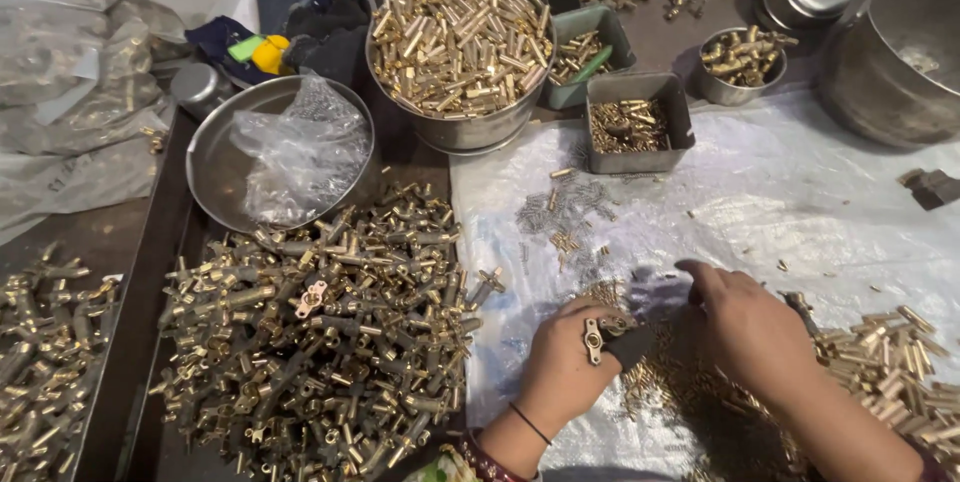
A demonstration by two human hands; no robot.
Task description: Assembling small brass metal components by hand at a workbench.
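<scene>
Left hand (562, 367) pinches small brass fitting (595, 337) over white plastic sheet (800, 192) — assembly step apparently under way; right hand (745, 327) curls over tiny brass pins (690, 382), hold unclear — next move likely needs fine alignment. Brass fitting heap (320, 332) lies left.

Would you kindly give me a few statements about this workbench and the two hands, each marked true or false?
1. The left hand holds a small brass fitting with a round hole. True.
2. The big round steel bowl of brass tubes stands at the near edge by the wrists. False: it stands at the far side, beyond the white plastic sheet.
3. The shallow steel pan holds a crumpled clear plastic bag. True.
4. The right hand rests on the large heap of brass fittings. False: it is over the white plastic sheet, to the right of that heap.
5. The grey rectangular tray holds small brass parts. True.
</scene>
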